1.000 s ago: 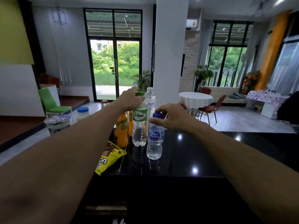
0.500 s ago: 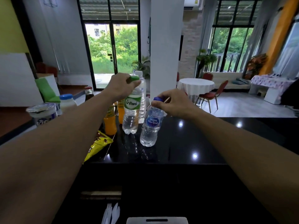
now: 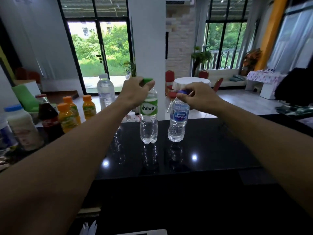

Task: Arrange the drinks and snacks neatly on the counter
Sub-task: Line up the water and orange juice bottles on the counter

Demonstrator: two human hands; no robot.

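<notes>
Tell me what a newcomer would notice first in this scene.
Midway along the glossy black counter, the left hand pinches a clear green-capped water bottle by its cap. The right hand pinches a shorter clear blue-capped water bottle beside it. At the far left stands a cluster of small orange juice bottles.
</notes>
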